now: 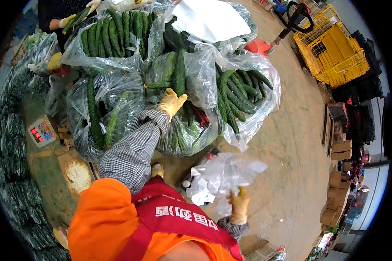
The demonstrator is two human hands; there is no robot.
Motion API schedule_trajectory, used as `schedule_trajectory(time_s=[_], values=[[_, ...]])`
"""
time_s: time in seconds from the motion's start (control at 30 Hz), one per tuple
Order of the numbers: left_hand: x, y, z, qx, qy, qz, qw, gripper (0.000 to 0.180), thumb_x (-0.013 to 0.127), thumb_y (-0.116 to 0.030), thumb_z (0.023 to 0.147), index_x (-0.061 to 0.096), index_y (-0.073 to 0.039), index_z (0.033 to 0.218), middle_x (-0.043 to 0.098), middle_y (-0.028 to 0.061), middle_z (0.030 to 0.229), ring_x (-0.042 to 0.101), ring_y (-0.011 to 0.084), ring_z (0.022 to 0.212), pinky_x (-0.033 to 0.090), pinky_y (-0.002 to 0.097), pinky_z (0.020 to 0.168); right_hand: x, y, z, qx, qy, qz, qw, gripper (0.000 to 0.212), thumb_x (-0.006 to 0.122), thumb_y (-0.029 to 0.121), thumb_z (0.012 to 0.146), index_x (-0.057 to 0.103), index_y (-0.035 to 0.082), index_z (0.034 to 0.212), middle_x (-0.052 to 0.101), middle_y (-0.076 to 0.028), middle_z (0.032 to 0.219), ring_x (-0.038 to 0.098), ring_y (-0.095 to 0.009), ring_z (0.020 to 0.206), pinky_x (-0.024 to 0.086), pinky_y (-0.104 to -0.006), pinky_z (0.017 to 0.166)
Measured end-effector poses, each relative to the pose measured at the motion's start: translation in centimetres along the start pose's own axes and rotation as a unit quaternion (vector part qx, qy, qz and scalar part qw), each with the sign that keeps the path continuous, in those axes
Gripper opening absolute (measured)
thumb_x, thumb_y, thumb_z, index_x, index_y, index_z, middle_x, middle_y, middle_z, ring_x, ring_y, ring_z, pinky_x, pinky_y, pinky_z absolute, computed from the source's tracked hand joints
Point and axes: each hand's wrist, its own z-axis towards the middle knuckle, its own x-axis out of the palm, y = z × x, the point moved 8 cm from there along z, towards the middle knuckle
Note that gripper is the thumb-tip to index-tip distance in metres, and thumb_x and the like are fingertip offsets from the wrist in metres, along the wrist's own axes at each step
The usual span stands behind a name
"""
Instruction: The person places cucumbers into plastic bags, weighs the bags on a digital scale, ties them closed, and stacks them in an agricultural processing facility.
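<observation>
A person in an orange top and red apron stands over a heap of open clear plastic sacks packed with long dark-green cucumbers. The left hand [171, 103], in a yellow glove on a checked sleeve, is stretched forward into the middle sack [196, 82]; its fingers [169, 93] lie curled on one cucumber [179, 73], though whether they actually clasp it or only rest on it cannot be told from here. That cucumber runs straight away beyond the fingertips, its long axis pointing up and away from the person, roughly in line with the outstretched forearm. The right hand [239, 204], also gloved in yellow, is held close to the body and well apart from the sacks; its fingers are clenched on a crumpled clear plastic bag [222, 174] that billows above and to the left of them. The left hand is thus much the nearer to the cucumbers. More cucumbers [237, 93] lie fanned in the sack to the right of the left fingers, and another stacked batch [115, 30] lies farther off beyond them, where a co-worker's gloved hand [67, 19] holds one. A small weighing scale [42, 130] sits on the floor to the left; yellow crates [333, 50] stand far right.
</observation>
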Motion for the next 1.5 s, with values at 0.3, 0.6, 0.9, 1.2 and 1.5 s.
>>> schedule_trajectory(time_s=[0.3,0.6,0.9,1.2,1.5], values=[[-1.8,2.1,-17.8,0.175,-0.183,-0.012,0.967,0.077,0.061,-0.030,0.071,0.023,-0.002,0.132,0.031,0.0206,0.131,0.031,0.0359,0.119,0.026,0.0436,0.099,-0.9,5.8,8.4,-0.049,-0.065,-0.284,0.955,0.031,0.055,0.027,0.078,0.057,0.000,0.093,0.061,-0.022,0.081,0.060,-0.036,0.079,0.046,-0.0442,0.069],[14.6,-9.3,-22.9,0.292,0.295,0.004,0.910,0.037,0.055,-0.034,0.075,0.058,-0.007,0.100,0.058,0.0181,0.100,0.056,0.0324,0.092,0.044,0.0406,0.077,-10.8,2.5,4.8,-0.037,-0.080,-0.316,0.945,0.025,0.052,0.025,0.078,0.058,0.002,0.086,0.061,-0.020,0.082,0.059,-0.036,0.079,0.046,-0.0444,0.070],[32.6,-23.7,-35.9,0.269,0.457,-0.048,0.847,0.092,0.064,-0.048,0.068,0.020,-0.003,0.136,0.030,0.0231,0.135,0.035,0.0334,0.123,0.030,0.0342,0.100,-20.1,0.7,-9.7,-0.032,-0.176,-0.056,0.982,0.026,0.055,0.014,0.080,0.058,0.002,0.102,0.060,-0.013,0.066,0.059,-0.015,0.057,0.043,-0.0288,0.046],[36.5,-28.8,-39.7,0.290,0.431,-0.110,0.847,0.022,0.049,-0.025,0.082,0.060,-0.008,0.086,0.062,0.0139,0.084,0.059,0.0287,0.078,0.044,0.0380,0.067,-35.3,7.4,-23.9,-0.266,-0.493,-0.611,0.560,0.024,0.056,0.015,0.084,0.056,0.000,0.103,0.060,-0.009,0.090,0.055,-0.007,0.070,0.046,-0.0176,0.053],[34.4,-32.8,-41.2,0.389,0.376,-0.298,0.787,0.021,0.056,-0.017,0.079,0.060,-0.011,0.098,0.060,0.0145,0.099,0.059,0.0294,0.078,0.046,0.0368,0.072,-43.1,7.4,-21.0,-0.267,-0.486,-0.081,0.828,0.032,0.057,0.008,0.080,0.051,-0.005,0.108,0.062,-0.013,0.089,0.052,-0.009,0.055,0.045,-0.0189,0.048]])
